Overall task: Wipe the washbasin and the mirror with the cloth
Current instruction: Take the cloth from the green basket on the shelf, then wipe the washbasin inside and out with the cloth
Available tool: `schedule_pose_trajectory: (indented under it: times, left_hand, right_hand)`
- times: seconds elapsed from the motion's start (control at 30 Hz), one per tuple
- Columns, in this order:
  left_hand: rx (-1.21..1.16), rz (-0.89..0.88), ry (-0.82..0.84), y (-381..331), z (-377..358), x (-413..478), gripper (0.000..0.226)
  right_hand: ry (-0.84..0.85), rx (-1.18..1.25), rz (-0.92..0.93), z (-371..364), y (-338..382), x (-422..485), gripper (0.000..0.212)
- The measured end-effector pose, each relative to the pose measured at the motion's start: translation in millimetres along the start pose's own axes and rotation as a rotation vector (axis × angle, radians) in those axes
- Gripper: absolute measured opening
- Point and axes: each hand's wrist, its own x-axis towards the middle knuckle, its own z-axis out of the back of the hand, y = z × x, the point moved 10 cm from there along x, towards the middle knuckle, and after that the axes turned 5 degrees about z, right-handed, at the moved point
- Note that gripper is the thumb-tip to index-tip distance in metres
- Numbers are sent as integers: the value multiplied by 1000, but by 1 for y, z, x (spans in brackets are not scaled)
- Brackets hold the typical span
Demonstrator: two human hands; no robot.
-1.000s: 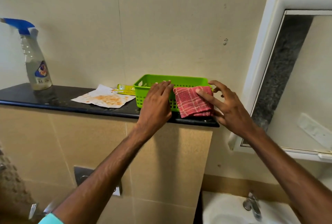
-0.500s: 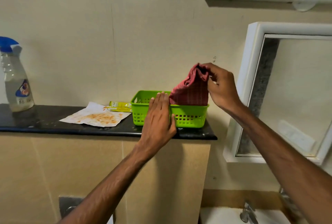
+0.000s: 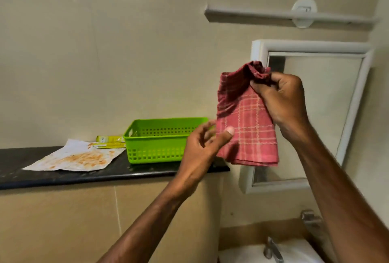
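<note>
Cloth lifted clear of the basket, in front of the mirror.

The right hand (image 3: 282,102) has raised the red checked cloth (image 3: 248,128) higher than half a second ago, fingers pinched on its bunched top; the left hand (image 3: 202,146) has left the green basket (image 3: 155,144) and, loosely open, thumbs the cloth's edge. The basket sits near the black ledge's (image 3: 63,176) right end, beside a stained paper (image 3: 73,157); the white-framed mirror (image 3: 324,94) hangs above the washbasin (image 3: 242,254).

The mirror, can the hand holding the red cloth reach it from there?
Probably yes. The right hand holds the cloth up right in front of the mirror, and nothing stands between them. The left hand is lower, off to the side.
</note>
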Motion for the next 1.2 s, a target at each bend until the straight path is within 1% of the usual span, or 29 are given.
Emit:
schedule_pose_trajectory:
  times: [0.07, 0.13, 0.17, 0.23, 0.27, 0.3, 0.33, 0.37, 0.43, 0.5, 0.57, 0.63, 0.67, 0.73, 0.87, 0.93, 0.97, 1.03, 1.07, 1.13, 1.2]
  left_hand:
    - [-166, 196, 177, 47, -36, -13, 44]
    - [-365, 357, 298, 92, -67, -31, 30]
    - [-477, 435, 305, 112, -78, -39, 27]
    - [-728, 560, 242, 144, -93, -49, 27]
    - [-834, 600, 196, 159, -99, -51, 30]
    - [-887, 616, 157, 172, -104, -53, 34]
    - [-859, 606, 127, 184, -108, -56, 38]
    - [-730, 576, 80, 200, -105, -56, 39]
    - [-375, 479, -41, 220, -94, -62, 33]
    - [-138, 366, -106, 233, -85, -65, 29]
    - [40, 283, -92, 242, -85, -66, 30]
    - [184, 220, -61, 251, -89, -65, 30]
    - [239, 196, -60, 255, -90, -67, 29]
    - [336, 183, -89, 264, -90, -69, 29]
    - [486, 279, -186, 305, -86, -86, 37]
    - [524, 343, -256, 324, -84, -96, 42]
    - [515, 384, -279, 333, -84, -101, 46]
    - [464, 481, -264, 348, -89, -109, 55]
    - [439, 536, -240, 356, -93, -112, 56]
    - [324, 691, -185, 371, -100, -123, 48]
    - [192, 816, -133, 381, -110, -135, 36]
  right_hand:
    - [-2, 67, -163, 16, -32, -24, 9]
    - [-56, 143, -315, 39, -67, -50, 11]
    - [-88, 192, -385, 52, -85, -65, 11]
    - [-134, 285, -519, 74, -122, -99, 10]
    - [-139, 316, -586, 85, -142, -119, 12]
    - [-126, 338, -652, 94, -161, -141, 17]
    - [-95, 346, -713, 103, -179, -164, 24]
    - [-50, 344, -769, 110, -195, -187, 31]
    - [82, 346, -883, 119, -220, -234, 42]
    - [232, 372, -973, 120, -235, -277, 46]
    - [351, 342, -1030, 119, -247, -310, 44]
    - [381, 324, -1076, 119, -260, -331, 45]
    - [356, 324, -1082, 121, -268, -335, 43]
    - [289, 307, -1035, 127, -279, -329, 34]
    - [257, 205, -873, 138, -288, -305, 27]
    - [255, 201, -863, 139, -297, -306, 23]
    - [284, 180, -870, 139, -304, -311, 21]
    - [358, 81, -879, 142, -324, -324, 17]
    - [372, 32, -886, 147, -334, -331, 12]
    - [361, -45, -921, 158, -352, -344, 6]
    - [347, -128, -946, 168, -365, -355, 7]
